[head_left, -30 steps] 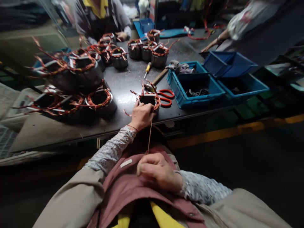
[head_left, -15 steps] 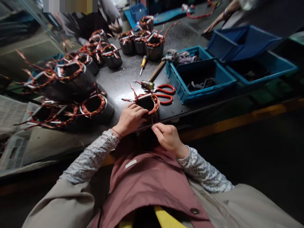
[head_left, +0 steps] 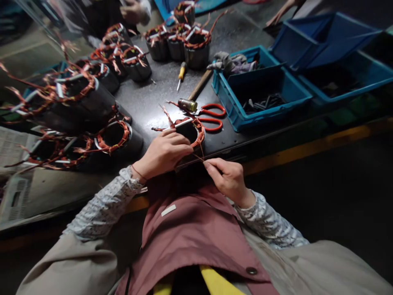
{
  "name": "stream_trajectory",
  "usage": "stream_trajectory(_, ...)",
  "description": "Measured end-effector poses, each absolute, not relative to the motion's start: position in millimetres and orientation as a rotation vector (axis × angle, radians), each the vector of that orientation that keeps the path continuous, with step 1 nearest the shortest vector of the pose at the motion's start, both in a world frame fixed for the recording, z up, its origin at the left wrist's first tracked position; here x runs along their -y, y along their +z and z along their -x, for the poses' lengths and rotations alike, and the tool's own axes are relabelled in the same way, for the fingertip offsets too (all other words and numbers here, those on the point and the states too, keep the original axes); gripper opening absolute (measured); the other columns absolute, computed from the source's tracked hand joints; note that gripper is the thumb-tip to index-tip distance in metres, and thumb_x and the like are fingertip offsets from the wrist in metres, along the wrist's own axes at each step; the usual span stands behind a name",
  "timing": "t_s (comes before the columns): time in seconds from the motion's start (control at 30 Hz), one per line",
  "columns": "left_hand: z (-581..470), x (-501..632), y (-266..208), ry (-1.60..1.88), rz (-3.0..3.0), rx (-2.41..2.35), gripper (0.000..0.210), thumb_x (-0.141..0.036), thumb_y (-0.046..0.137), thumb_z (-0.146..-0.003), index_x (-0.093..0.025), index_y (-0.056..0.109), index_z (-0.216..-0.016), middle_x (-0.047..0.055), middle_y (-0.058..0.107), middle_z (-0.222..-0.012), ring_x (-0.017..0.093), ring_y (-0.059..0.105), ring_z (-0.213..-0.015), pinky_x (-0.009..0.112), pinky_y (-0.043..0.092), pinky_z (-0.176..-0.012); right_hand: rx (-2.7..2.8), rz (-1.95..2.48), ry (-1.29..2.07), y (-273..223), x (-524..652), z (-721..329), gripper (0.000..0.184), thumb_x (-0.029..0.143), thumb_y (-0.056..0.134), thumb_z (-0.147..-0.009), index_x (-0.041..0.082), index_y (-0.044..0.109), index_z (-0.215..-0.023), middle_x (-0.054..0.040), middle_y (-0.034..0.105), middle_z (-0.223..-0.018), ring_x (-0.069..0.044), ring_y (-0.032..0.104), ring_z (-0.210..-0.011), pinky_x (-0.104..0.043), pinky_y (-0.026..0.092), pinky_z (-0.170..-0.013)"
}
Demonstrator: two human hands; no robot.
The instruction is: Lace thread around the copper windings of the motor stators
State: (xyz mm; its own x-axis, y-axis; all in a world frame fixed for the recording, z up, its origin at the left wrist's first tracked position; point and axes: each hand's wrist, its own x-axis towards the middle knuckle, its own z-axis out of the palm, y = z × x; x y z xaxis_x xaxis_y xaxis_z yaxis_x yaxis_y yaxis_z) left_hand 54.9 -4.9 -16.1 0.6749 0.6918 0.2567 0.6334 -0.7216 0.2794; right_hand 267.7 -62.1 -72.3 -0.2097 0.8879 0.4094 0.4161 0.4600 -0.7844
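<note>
A motor stator (head_left: pixel 200 133) with copper-coloured windings and a white sleeve across its top stands near the table's front edge. My left hand (head_left: pixel 167 150) is closed against its near left side, fingers bent and thumb hidden. Beside its fingertips a thin lacing cord (head_left: pixel 202 150) comes off the winding ring and runs to my right hand (head_left: pixel 229 178), which pinches it between thumb and forefinger. Just behind the stator lie red-handled scissors (head_left: pixel 212 119) and a hammer (head_left: pixel 188 105). A screwdriver with a yellow handle (head_left: pixel 182 72) rests farther back.
More wound stators (head_left: pixel 138 67) stand in groups at the left and back, some stacked. Blue bins (head_left: pixel 264 116) with dark small parts are on the right, a grey cloth (head_left: pixel 229 62) over one. Other people's hands (head_left: pixel 132 12) appear across the table (head_left: pixel 162 88).
My right hand has moved a little right, drawing the cord out from the stator. My left hand has shifted slightly along the stator's near side. The whole view has tilted slightly.
</note>
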Motion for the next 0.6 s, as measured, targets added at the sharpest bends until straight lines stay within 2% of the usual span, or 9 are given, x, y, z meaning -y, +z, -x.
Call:
stream_trajectory(0.1,-51,-6,-20,0.677,-2.576,-1.166,0.028,-0.021,0.046,-0.094,-0.017,0.065,-0.114,0.01,0.068,-0.114,0.019,0.063,-0.104,0.033,0.049,-0.091,1.901,1.107,0.396,-81,65,-271,0.025,0.018,0.05,-0.092,0.017,0.067,-0.074,-0.0032,0.068,-0.065,-0.012,0.06,-0.055,-0.024,0.041,-0.059)
stream_trajectory(0.37,-44,-13,-25,0.695,-2.608,-1.24,0.025,-0.017,0.047,-0.092,-0.017,0.07,-0.103,0.008,0.072,-0.105,0.018,0.067,-0.096,0.032,0.052,-0.086,1.971,1.152,0.08,-87,66,-269,0.03,0.011,0.051,-0.087,0.017,0.059,-0.059,0.0025,0.054,-0.048,-0.009,0.048,-0.044,-0.025,0.031,-0.052)
stream_trajectory(0.6,-44,-16,-22,0.655,-2.636,-1.221,0.027,-0.017,0.046,-0.092,-0.016,0.071,-0.103,0.009,0.072,-0.105,0.02,0.067,-0.097,0.034,0.052,-0.087,1.965,1.205,0.026,-89,66,-260,0.03,0.009,0.052,-0.083,0.017,0.056,-0.055,0.0025,0.053,-0.047,-0.009,0.047,-0.043,-0.027,0.028,-0.051)
